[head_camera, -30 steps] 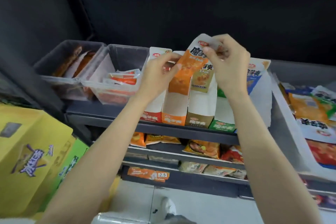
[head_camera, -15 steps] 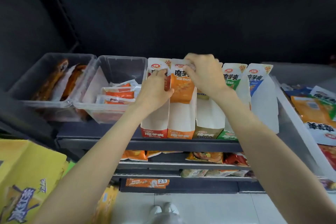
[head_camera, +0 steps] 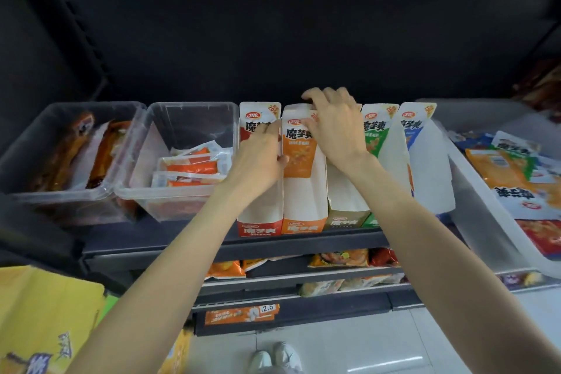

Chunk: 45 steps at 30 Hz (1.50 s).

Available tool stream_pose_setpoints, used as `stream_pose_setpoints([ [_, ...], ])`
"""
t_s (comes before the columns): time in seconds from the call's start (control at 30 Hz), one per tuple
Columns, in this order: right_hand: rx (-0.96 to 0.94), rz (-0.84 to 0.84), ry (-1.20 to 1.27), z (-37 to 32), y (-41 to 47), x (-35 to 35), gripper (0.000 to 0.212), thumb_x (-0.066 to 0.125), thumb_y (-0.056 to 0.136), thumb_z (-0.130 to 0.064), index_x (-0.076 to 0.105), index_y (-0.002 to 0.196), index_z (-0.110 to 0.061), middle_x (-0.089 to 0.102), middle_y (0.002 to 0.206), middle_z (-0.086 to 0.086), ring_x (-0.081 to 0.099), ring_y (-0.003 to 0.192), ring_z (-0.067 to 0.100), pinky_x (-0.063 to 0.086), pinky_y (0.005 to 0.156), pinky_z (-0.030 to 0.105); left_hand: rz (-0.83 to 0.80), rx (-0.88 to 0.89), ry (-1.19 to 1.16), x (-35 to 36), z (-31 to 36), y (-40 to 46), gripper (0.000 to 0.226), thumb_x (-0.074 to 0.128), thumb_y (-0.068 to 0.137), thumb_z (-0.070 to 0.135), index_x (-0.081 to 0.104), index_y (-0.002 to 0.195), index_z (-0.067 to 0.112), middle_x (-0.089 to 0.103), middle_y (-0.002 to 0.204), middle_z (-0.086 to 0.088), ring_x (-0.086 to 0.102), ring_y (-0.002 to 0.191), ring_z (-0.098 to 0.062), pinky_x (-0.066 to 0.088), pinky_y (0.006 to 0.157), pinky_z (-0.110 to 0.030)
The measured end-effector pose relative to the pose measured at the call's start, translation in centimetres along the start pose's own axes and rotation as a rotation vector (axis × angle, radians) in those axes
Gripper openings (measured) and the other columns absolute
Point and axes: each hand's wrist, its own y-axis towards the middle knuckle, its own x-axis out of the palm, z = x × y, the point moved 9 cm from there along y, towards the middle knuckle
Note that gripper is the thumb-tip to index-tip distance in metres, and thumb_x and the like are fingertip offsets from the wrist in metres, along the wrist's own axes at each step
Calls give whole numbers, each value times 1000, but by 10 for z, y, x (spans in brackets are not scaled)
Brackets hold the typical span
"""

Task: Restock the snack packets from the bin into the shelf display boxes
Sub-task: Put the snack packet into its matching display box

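While both hands work at the top of the orange box [head_camera: 303, 167], it stands second from left in a row of five display boxes on the shelf [head_camera: 230, 241]: red box [head_camera: 258, 222], orange, brown box [head_camera: 346, 215], green box [head_camera: 378, 133], blue box [head_camera: 425, 161].

Left hand [head_camera: 261, 158]: fingers curled against the seam between red and orange, thumb on the orange face. Looks like a brace, not a pinch. Whether it holds a packet, cannot tell.

Right hand [head_camera: 337, 124]: over the tops of orange and brown, fingers bent and a little spread, tips at the orange box's upper edge. Nothing visibly pinched; underside hidden.

Supply: loose packets lie in the grey bin [head_camera: 473, 179] at far right, well apart from the hands. Clear tub [head_camera: 182, 200] at left holds orange sachets [head_camera: 191, 167]; another tub [head_camera: 60, 194] beside it holds brownish packs.

Judgement: step in hand is seating or squaring the orange box, filling to follow.

To do it well:
- keep the left hand bracing so the red box doesn't tip
- press the top flap back, not down; card looks thin and will crease
- line the front edge up with its neighbours
- match packet colour to box when reaching to the bin
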Motion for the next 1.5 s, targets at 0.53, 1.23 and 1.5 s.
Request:
stream_pose_setpoints([
  [0.53, 296, -113, 304, 168, -155, -168, 14, 65, 86, -19, 66, 94, -30, 69, 89, -15, 65, 80, 0, 49, 74, 10, 264, 940, -285, 2, 211, -42, 20, 54, 89, 23, 69, 100, 18, 64, 83, 7, 52, 85, -15, 35, 78, -29],
  [1.23, -29, -367, 200, 314, -174, -118, 31, 64, 88, -38, 66, 113, -22, 67, 110, -2, 58, 104, 17, 46, 89, 36, -129, 847, 241, 152, 339, 14, 38, 44, 91, 49, 66, 117, 33, 72, 102, 8, 66, 85, -13, 50, 68, -28],
  [1.5, 494, 353, 774, 329, -148, -192, 7, 56, 95, -23, 61, 90, -22, 68, 76, -7, 65, 72, 12, 54, 67, 29, -69, 284, -1069, 89, 317, 31, 31, 60, 92, 20, 54, 122, 23, 71, 98, 5, 69, 89, -8, 54, 76, -21],
])
